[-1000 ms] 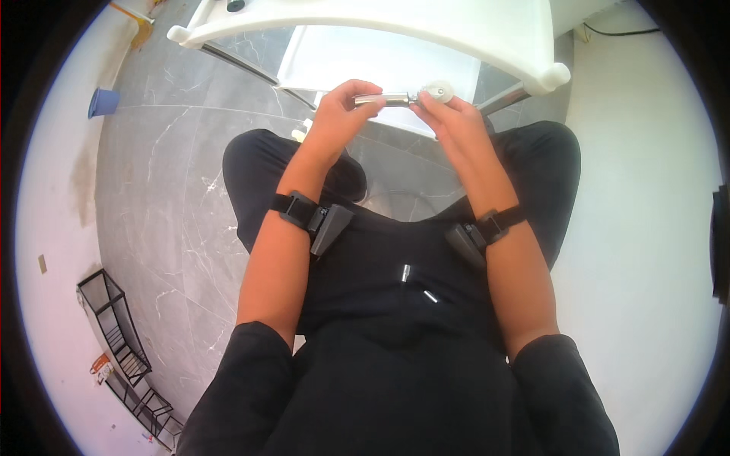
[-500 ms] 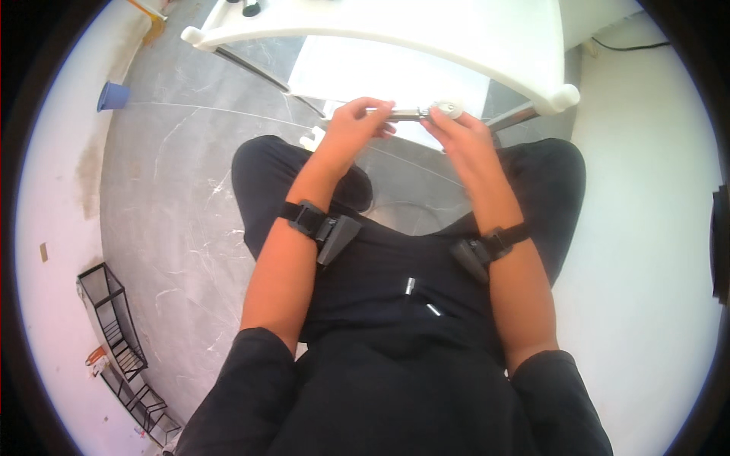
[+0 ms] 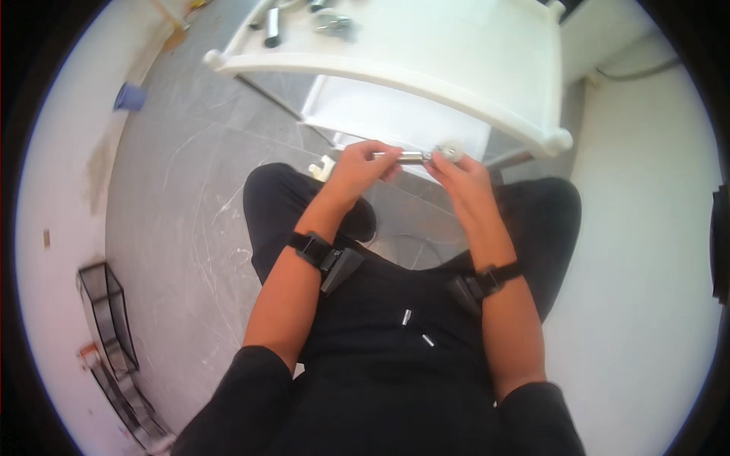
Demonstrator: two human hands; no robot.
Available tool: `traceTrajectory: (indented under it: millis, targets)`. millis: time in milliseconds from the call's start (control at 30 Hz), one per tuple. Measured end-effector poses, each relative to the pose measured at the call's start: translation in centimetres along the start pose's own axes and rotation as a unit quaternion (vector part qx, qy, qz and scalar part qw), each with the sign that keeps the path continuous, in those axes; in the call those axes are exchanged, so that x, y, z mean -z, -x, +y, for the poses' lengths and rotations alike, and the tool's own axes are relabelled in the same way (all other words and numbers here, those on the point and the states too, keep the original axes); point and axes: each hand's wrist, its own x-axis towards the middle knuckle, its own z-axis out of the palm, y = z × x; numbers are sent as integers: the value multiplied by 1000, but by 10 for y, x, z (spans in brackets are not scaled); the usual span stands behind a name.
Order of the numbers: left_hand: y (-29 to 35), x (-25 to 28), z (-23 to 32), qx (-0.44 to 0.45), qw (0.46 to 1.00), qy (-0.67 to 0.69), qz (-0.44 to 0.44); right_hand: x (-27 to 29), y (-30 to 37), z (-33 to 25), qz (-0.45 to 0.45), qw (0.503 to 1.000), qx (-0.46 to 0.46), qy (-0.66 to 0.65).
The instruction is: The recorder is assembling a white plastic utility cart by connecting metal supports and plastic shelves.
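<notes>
My left hand (image 3: 366,169) is closed around a short silver metal tube (image 3: 411,158). At the tube's right end, my right hand (image 3: 462,176) pinches a caster (image 3: 449,150) with a pale wheel. The caster's metal fitting meets the tube end; whether it sits inside is too small to tell. Both hands are held in front of the white shelf unit (image 3: 395,77), above my knees. Two small silver cylindrical pieces, one upright in the picture (image 3: 407,317) and one slanted (image 3: 428,340), lie on my dark-clothed lap.
On the upper shelf lie a metal tube with a black end (image 3: 272,29) and a cluster of shiny parts (image 3: 333,24). A blue bucket (image 3: 130,96) stands by the left wall. Black wire racks (image 3: 112,319) are at lower left. A white wall (image 3: 631,251) rises at right.
My view has tilted up, so the shelf unit sits lower in the picture and more parts on it show. Both hands keep hold of the tube and caster.
</notes>
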Motion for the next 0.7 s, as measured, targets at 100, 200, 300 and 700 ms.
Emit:
traceTrajectory:
  millis: [100,200,300,700]
  targets:
    - [-1,-72,17,14,999,27,-14,-44,46,-40,117,976,19,184]
    - [-26,-59,37,79,991,104,-3,-47,18,-47,123,992,0,19]
    - [-39,-64,32,84,988,126,3,-36,6,-44,97,995,16,5]
    - [-23,-53,27,-3,994,109,7,-51,10,-33,95,992,15,-80]
